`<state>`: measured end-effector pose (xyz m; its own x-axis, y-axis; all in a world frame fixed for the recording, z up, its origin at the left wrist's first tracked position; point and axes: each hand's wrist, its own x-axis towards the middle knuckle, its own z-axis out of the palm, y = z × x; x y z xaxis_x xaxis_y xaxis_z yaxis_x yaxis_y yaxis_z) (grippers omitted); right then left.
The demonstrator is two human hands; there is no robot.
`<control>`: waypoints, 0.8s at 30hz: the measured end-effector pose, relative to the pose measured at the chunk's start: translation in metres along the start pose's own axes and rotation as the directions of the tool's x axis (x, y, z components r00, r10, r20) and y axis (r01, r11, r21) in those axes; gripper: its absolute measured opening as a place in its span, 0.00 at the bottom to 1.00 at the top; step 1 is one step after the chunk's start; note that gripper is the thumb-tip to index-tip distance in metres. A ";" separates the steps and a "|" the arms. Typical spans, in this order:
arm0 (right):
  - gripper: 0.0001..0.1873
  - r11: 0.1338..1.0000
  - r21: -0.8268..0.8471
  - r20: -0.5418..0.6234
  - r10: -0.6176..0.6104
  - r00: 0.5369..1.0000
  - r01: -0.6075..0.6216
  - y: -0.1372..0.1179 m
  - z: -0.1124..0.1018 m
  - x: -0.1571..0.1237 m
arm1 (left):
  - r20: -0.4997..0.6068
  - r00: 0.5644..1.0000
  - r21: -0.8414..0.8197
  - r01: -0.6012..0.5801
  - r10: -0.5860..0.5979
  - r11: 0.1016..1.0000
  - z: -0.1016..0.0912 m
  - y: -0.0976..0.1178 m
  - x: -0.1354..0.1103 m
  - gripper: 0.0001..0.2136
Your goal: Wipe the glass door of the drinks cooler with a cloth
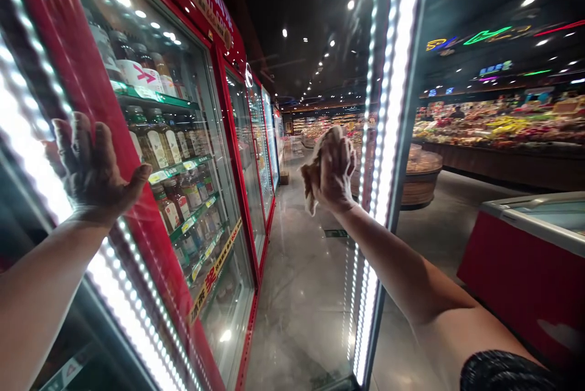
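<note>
My right hand [337, 169] presses a light brown cloth [312, 179] against what looks like the clear pane of a glass door, its fingers over the cloth. A bright LED strip [393, 105] runs up the door's right edge, just beside that hand. To the left, my left hand [94, 165] is spread with the fingers apart, in front of another LED strip [121, 293]. It seems to lie flat on the glass, though the contact is hard to make out. Nothing is held in it.
A red drinks fridge [233, 178] with shelves of bottles [158, 135] stands on the left, more fridges behind it. Grey floor [292, 293] runs down the aisle. At right are a red chest freezer [525, 275], a round wooden stand [418, 187] and a long produce display [493, 126].
</note>
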<state>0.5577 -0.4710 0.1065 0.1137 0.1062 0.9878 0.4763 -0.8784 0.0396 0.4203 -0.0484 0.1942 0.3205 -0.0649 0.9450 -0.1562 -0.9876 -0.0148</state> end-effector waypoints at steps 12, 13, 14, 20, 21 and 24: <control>0.31 0.999 -0.040 0.044 0.019 0.999 -0.018 -0.040 0.003 0.002 | -0.052 0.997 -0.003 0.057 -0.057 0.998 0.006 -0.017 -0.007 0.37; 0.31 0.999 -0.032 0.038 -0.013 0.999 0.014 -0.052 0.006 -0.004 | -0.061 0.997 0.007 0.045 -0.044 0.999 0.007 -0.017 -0.007 0.37; 0.30 0.996 -0.018 0.047 -0.088 0.995 0.089 -0.064 0.008 -0.012 | -0.073 0.997 0.020 0.029 -0.027 0.999 0.007 -0.017 -0.007 0.36; 0.28 0.901 0.107 0.173 -0.433 0.884 0.421 -0.088 0.010 -0.045 | -0.162 0.980 0.082 -0.104 0.116 0.991 0.010 -0.022 -0.008 0.35; 0.29 0.917 0.103 0.183 -0.397 0.899 0.384 -0.087 0.009 -0.041 | -0.163 0.980 0.074 -0.104 0.115 0.992 0.010 -0.022 -0.008 0.35; 0.33 0.977 0.073 0.171 -0.212 0.962 0.202 -0.097 0.010 -0.025 | -0.135 0.989 0.049 -0.063 0.069 0.997 0.008 -0.022 -0.009 0.34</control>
<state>0.5170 -0.3843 0.0761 0.1579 0.3683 0.9162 0.5516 -0.8025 0.2275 0.4277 -0.0275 0.1831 0.1802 -0.1127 0.9771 -0.1301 -0.9874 -0.0899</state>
